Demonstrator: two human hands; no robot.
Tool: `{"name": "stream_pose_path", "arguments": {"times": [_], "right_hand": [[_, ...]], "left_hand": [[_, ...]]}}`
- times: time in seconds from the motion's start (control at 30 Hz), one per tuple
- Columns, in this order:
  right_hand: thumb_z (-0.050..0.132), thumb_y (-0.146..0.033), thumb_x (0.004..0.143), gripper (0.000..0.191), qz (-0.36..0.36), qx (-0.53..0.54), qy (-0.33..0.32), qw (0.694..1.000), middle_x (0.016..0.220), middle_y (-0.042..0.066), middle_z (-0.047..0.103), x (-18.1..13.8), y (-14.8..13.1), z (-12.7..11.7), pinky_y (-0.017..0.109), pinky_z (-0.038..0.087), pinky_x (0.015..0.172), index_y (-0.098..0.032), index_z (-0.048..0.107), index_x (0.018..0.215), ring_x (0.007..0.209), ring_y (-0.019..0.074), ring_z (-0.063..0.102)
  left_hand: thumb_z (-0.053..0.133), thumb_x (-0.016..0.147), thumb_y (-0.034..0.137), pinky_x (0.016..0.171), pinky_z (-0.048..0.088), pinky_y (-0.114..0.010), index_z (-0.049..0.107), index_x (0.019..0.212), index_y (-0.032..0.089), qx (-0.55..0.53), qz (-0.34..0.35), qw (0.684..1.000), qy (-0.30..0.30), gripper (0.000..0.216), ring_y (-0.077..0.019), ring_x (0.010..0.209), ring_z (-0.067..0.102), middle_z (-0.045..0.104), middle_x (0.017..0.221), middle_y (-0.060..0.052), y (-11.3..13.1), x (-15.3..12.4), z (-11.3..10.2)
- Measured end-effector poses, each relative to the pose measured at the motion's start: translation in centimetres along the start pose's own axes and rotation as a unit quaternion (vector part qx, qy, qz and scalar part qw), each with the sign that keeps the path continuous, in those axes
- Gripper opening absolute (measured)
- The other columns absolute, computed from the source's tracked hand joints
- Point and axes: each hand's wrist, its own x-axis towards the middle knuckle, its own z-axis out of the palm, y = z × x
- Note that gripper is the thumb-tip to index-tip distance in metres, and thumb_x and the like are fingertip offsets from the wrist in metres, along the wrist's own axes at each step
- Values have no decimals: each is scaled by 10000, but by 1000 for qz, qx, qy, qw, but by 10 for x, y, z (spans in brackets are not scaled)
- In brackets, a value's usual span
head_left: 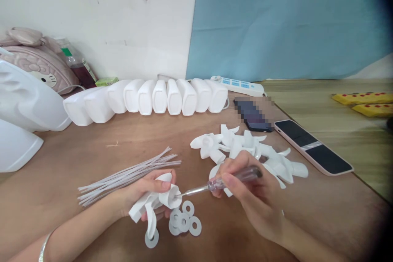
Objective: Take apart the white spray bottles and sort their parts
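White part [157, 200] sits gripped in our left hand [145, 186] above the table [147, 133], whose right edge slants past one phone [313, 147]; bare wood between the bottles [159, 98] and the rods [129, 177] leaves us room. We count ten bottles in a row, two phones, one screwdriver [216, 184] clasped in our right hand [254, 202], and at least five washers [183, 222]. Two jugs [27, 94] are cut off at left. Spare parts [211, 147] and rods overlap too much to count. Pixels cover one phone; whether the screwdriver's tip touches inside the part's round end, we cannot tell.
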Motion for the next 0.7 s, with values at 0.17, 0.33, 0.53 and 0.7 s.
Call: {"name": "stream_pose_path", "arguments": {"times": [0.17, 0.33, 0.53, 0.7], "right_hand": [[503, -102, 798, 149, -102, -113, -12, 988, 591, -22, 527, -7, -5, 4, 291, 454, 488, -249, 475, 806, 516, 135, 539], [483, -9, 708, 231, -171, -186, -21, 967, 573, -31, 546, -9, -9, 8, 241, 418, 444, -226, 462, 784, 443, 98, 501], [455, -37, 727, 183, -162, -226, -33, 960, 528, -64, 424, -11, -2, 8, 206, 334, 424, -215, 413, 733, 413, 74, 427], [463, -66, 742, 177, -152, -247, -69, 954, 531, -67, 416, -15, 8, 5, 209, 305, 435, -214, 368, 731, 412, 68, 385]], "left_hand": [[662, 697, 330, 307, 262, -125, 409, 812, 175, 102, 3, 989, 105, 319, -95, 450, 530, 615, 836, -71, 3, -2, 22], [664, 701, 326, 423, 372, -158, 418, 819, 177, 237, -29, 961, 140, 311, -102, 589, 538, 585, 837, -24, 8, -7, 35], [641, 707, 357, 563, 433, -226, 482, 820, 185, 396, -64, 905, 143, 260, -136, 667, 523, 579, 799, -14, 22, -12, 37], [589, 736, 395, 683, 441, -259, 512, 885, 226, 564, -62, 805, 172, 239, -188, 790, 551, 583, 884, -7, 36, -18, 48]]}}
